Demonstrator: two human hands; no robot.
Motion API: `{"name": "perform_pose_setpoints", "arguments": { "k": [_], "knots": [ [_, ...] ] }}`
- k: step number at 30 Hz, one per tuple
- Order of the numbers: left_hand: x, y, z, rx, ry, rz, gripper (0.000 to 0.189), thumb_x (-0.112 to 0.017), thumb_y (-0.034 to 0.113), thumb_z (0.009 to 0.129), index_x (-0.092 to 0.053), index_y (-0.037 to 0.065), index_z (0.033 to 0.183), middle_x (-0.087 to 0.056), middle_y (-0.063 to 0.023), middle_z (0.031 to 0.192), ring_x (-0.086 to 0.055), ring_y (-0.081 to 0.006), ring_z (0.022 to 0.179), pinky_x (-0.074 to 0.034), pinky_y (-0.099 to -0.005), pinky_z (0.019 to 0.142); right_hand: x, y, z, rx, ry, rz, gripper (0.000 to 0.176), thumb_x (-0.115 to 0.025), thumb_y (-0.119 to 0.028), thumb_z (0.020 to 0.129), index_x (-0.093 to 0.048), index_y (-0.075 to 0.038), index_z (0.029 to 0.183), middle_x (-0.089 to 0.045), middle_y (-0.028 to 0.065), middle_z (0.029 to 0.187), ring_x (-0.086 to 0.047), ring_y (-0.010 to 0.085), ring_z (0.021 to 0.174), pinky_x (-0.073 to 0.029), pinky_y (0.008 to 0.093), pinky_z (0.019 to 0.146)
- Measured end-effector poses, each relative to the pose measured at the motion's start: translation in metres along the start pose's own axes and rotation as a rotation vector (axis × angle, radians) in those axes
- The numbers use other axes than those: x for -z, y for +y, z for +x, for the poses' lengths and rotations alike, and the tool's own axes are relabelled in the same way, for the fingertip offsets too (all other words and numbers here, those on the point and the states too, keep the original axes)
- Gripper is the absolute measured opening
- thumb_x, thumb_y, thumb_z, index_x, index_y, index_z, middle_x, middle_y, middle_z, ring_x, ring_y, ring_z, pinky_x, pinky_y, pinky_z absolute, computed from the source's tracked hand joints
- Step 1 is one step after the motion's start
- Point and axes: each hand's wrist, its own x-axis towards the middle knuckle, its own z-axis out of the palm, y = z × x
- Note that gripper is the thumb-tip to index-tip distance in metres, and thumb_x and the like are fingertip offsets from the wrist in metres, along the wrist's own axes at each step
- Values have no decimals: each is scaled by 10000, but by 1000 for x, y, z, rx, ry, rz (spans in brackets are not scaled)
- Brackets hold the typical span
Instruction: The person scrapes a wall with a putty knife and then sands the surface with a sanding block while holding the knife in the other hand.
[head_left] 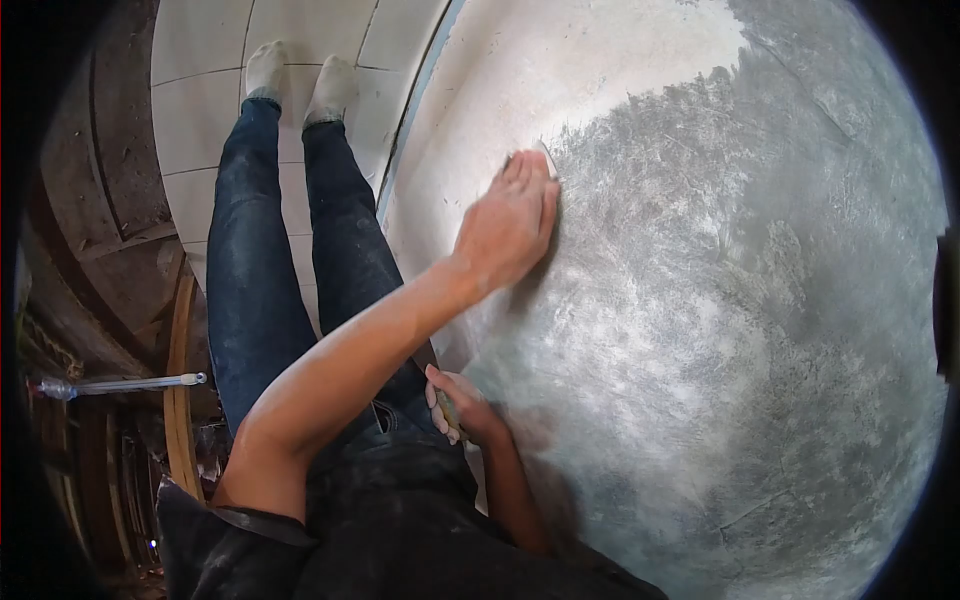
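Observation:
My left hand (508,215) reaches across my body and presses on the wall (650,330), fingers together over a thin, flat scraper (546,160). Only a pale edge of it shows past the fingertips. The hand is at the border between the white surface and the rough grey coating. Close to my waist, my right hand (465,408) is closed around the yellowish-green handle of what looks like a putty knife (448,408). A dark flat part, probably its blade, shows beyond the thumb against my jeans. Whitish residue coats those fingers.
Pale floor tiles (200,120) lie under my socked feet, with a narrow bluish strip (410,110) where floor meets wall. At left are wooden beams (178,400), a pole (130,385) and a dark, cluttered area lower down.

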Motion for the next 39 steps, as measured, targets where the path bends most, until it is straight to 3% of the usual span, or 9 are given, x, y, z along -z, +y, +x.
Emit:
{"name": "perform_pose_setpoints", "arguments": {
  "k": [5,9,17,20,24,27,31,35,39],
  "knots": [
    [-3,-20,32,72,-50,37,475,-302,258,1039,-465,-123,1271,-525,-331,1276,-472,-434,1261,-409,-412,1062,2,0,0,-19,4,-22,509,-478,-529,970,-511,-61,773,-502,69,488,-412,132,312,-326,248,299],
    [1,-2,-6,-61,-14,85,503,-308,271,1040,-453,-150,1274,-524,-318,1292,-477,-416,1264,-385,-418,1089,1,1,2,-19,16,-24,501,-454,-500,989,-504,-59,758,-490,76,469,-407,133,302,-312,245,287],
    [-1,-7,33,170,-53,28,597,-284,363,1048,-441,-147,1316,-511,-319,1321,-438,-409,1314,-375,-415,1103,2,0,2,-1,6,-28,523,-442,-527,986,-506,-59,761,-488,79,467,-406,136,301,-312,246,289],
    [4,13,13,47,-29,26,617,-273,379,1048,-436,-151,1318,-511,-317,1323,-447,-410,1308,-369,-420,1108,-1,-4,0,-11,11,-35,534,-434,-535,986,-507,-58,758,-491,79,469,-404,136,300,-309,248,292],
    [0,12,22,45,50,26,632,-262,388,1048,-449,-162,1298,-527,-336,1288,-476,-421,1278,-371,-421,1105,0,-1,0,-12,19,-22,543,-424,-543,988,-507,-60,756,-494,76,472,-404,132,302,-308,248,296],
    [0,6,42,116,28,7,623,-268,380,1048,-457,-164,1286,-529,-342,1281,-481,-429,1268,-370,-424,1106,-1,-2,0,-14,27,-41,541,-428,-544,986,-508,-62,756,-494,75,474,-405,131,303,-309,246,297],
    [3,20,18,17,27,35,594,-271,349,1046,-465,-163,1275,-542,-333,1268,-505,-421,1245,-390,-423,1088,-1,-4,2,-20,24,-34,538,-431,-540,988,-507,-61,754,-490,74,467,-402,130,301,-311,243,299],
    [10,23,25,68,26,-70,510,-309,253,1025,-523,-169,1215,-590,-322,1203,-565,-416,1178,-468,-419,1015,-1,-1,0,-24,6,-9,537,-427,-539,991,-507,-63,757,-486,72,460,-394,127,296,-313,242,298],
    [4,12,48,69,78,60,447,-327,211,1011,-577,-144,1117,-635,-284,1117,-609,-391,1093,-518,-415,923,-1,-1,0,3,16,-28,537,-425,-541,990,-507,-61,763,-486,76,460,-392,133,290,-313,247,293]
  ]
}}
